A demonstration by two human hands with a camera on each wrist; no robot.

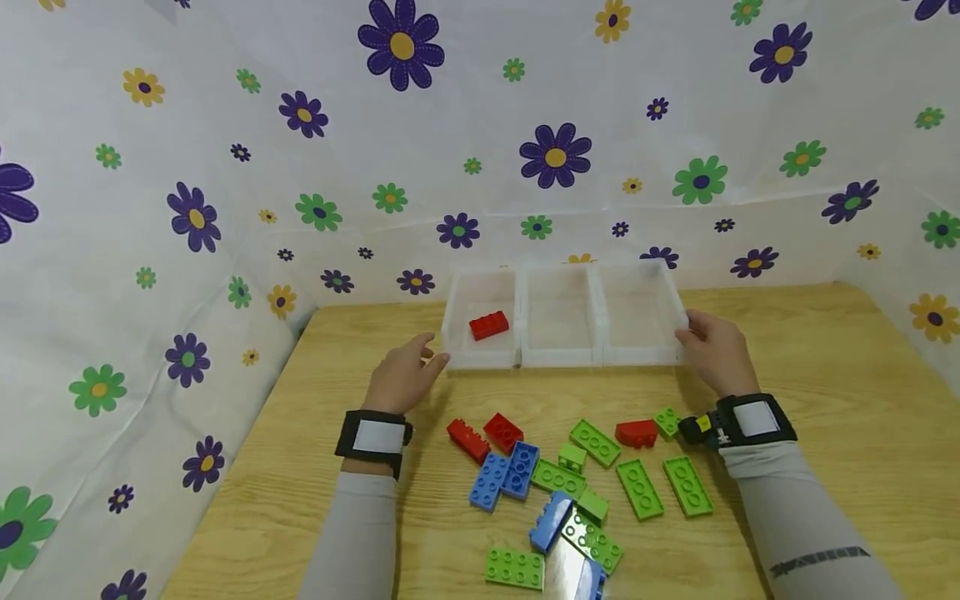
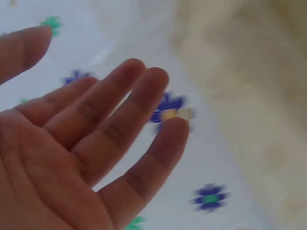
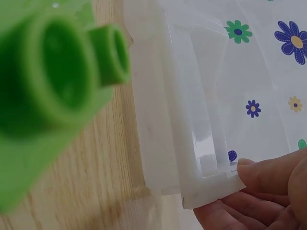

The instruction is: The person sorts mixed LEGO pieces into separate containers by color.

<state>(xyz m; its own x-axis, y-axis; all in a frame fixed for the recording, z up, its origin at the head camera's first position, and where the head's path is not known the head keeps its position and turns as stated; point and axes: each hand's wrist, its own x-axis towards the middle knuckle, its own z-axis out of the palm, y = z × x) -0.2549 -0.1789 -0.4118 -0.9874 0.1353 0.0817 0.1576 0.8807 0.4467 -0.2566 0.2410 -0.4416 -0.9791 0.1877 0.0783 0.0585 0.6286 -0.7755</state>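
Observation:
A white translucent tray [image 1: 560,358] with three compartments stands at the back of the table. One red toy brick [image 1: 489,326] lies in its left compartment. My right hand [image 1: 716,350] pinches the tray's right end; in the right wrist view the thumb lies over the rim and the fingers are beneath it. At the opposite end is my left hand [image 1: 405,373], fingertips close to the tray's left wall. The left wrist view shows the left hand's fingers [image 2: 112,129] spread and relaxed, with nothing held.
Loose bricks lie in front of the tray: red ones such as a red brick [image 1: 468,440], several blue, including a blue brick [image 1: 489,481], and several green, including a green brick [image 1: 514,568]. A flowered cloth [image 1: 480,100] hangs behind the wooden table [image 1: 300,500].

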